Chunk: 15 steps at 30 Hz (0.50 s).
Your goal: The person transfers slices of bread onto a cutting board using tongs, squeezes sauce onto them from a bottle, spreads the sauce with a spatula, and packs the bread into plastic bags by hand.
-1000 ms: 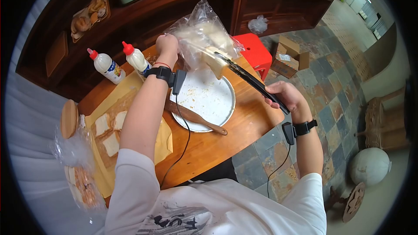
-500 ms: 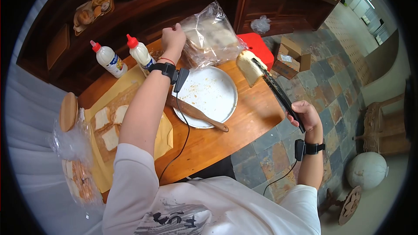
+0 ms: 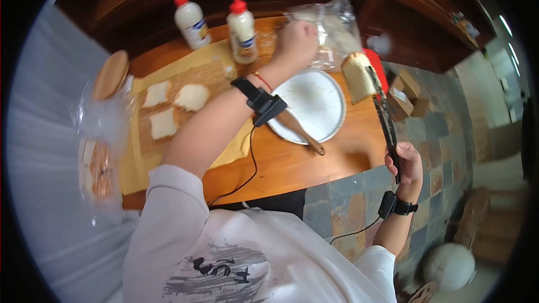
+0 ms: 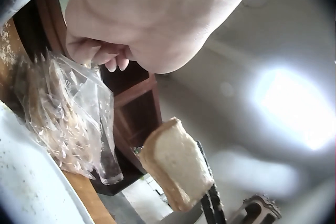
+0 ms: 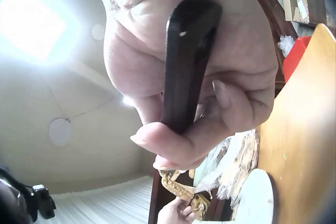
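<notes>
My left hand [image 3: 298, 40] pinches the top edge of a clear plastic bag of bread [image 3: 335, 31]; in the left wrist view, the curled fingers [image 4: 107, 56] meet the crumpled bag [image 4: 65, 113]. Black tongs [image 3: 387, 126] are gripped in my right hand [image 3: 407, 161], whose fingers wrap the dark handle [image 5: 189, 71] in the right wrist view. A bread slice [image 3: 357, 78] hangs in the tongs' tips, right of the bag and above the table's right side. Below the left hand lies a round white tray [image 3: 320, 101] with a wooden spatula [image 3: 306, 133] across its edge.
Two red-capped bottles [image 3: 192, 22] [image 3: 242, 32] stand left of the left hand. Several bread slices [image 3: 163, 124] lie on a board over yellow paper [image 3: 133, 160]. Another bag of bread [image 3: 100, 171] is at far left. A red stool [image 3: 375, 67] and cardboard box [image 3: 409, 92] stand beyond the table.
The tongs have drawn the bread slice out of the bag and away to the right. The bag now lies lower and flatter beside the left hand, and the head view has shifted.
</notes>
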{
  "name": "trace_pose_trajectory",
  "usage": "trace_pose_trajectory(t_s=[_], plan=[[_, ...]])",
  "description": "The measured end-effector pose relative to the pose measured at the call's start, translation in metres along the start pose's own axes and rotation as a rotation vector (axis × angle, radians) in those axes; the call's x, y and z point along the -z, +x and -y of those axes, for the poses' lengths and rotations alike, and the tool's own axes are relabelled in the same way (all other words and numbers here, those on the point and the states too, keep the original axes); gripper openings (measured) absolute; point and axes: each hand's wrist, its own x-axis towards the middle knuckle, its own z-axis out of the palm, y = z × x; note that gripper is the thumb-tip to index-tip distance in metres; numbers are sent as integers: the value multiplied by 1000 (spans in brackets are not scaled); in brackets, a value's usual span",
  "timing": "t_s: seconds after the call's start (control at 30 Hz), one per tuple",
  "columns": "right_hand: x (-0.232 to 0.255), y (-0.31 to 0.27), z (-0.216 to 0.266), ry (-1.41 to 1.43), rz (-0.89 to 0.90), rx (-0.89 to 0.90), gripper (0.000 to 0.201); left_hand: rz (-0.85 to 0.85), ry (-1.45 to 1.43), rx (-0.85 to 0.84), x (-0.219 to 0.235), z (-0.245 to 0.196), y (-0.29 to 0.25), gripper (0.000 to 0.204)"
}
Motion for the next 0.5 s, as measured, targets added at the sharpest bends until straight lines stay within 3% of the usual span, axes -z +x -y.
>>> trace_pose_trajectory(t_s=[0.17,0.33,0.43,0.5], plan=[[-40,18,-8,-44,38,-20,39,111,-366,7,75,-6,-40,26],[-81,38,-16,-101,85,-54,38,67,-290,57,162,25,-63,27],[-108,50,-21,-100,140,-105,36,-72,-208,38,212,43,-83,25],[-122,59,-25,-107,168,-145,31,-156,-250,210,242,52,-100,23]])
